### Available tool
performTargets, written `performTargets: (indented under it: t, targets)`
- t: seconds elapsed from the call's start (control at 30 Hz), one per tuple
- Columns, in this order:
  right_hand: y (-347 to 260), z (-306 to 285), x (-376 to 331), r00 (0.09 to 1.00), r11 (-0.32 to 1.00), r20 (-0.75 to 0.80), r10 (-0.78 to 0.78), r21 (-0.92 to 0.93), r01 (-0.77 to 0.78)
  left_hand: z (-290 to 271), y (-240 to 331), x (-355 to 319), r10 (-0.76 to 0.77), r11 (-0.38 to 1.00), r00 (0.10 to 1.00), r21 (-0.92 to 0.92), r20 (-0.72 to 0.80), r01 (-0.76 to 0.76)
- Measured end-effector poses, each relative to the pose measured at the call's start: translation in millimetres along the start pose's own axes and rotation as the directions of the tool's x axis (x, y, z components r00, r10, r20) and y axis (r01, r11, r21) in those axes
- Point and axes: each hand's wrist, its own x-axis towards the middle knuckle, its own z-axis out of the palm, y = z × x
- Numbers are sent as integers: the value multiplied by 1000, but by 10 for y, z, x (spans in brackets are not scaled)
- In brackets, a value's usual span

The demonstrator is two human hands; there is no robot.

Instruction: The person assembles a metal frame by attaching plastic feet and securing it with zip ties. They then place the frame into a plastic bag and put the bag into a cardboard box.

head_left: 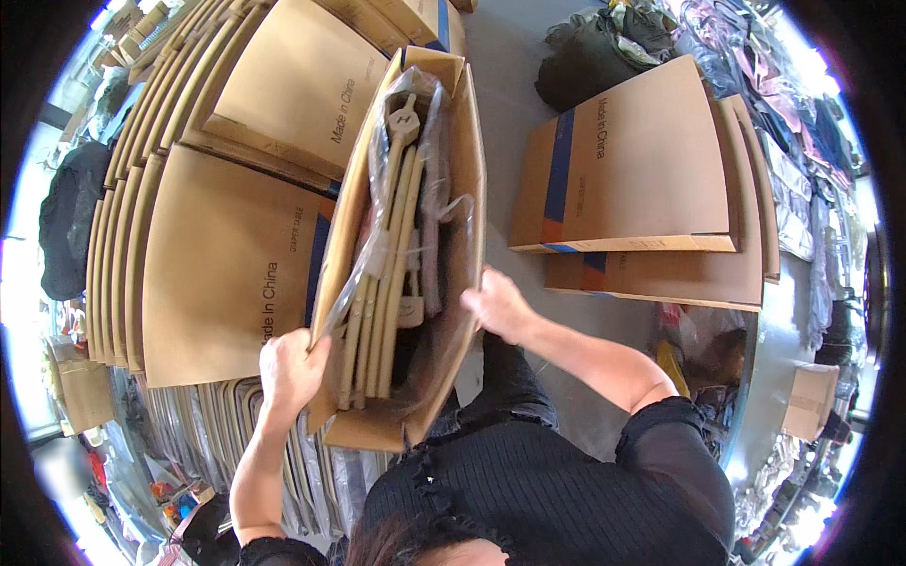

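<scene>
A tall, narrow cardboard box point(368, 434) stands in front of me with its top open. Inside lie folded beige tubular frame parts point(389, 283), wrapped partly in a clear plastic bag point(436, 123). My left hand point(293, 373) is closed around the near left edge of the box. On the opposite side, my right hand point(498, 305) grips the right edge with curled fingers. The lower contents of the box are hidden in shadow.
Stacked cardboard cartons point(217, 255) rise close on the left. More upright cartons point(632, 170) stand to the right on the grey floor point(500, 104). Bagged bent tubes point(226, 424) lie at lower left. A dark plastic bundle point(595, 66) sits at the far right.
</scene>
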Motion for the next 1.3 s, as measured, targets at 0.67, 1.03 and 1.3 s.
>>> performTargets:
  t: [0.67,1.03,1.3]
  targets:
    - [217,-2353,222,935,945,-143,-323,-100,311,477,2123,580,212,964,967,-130,-143,-230]
    - [161,-3380,365,849,944,-451,-275,-296,148,929,2861,1812,596,759,790,-219,-145,-613]
    - [1205,-3782,402,540,957,-842,-1,-158,-244,2055,3695,2291,806,551,520,-681,283,-482]
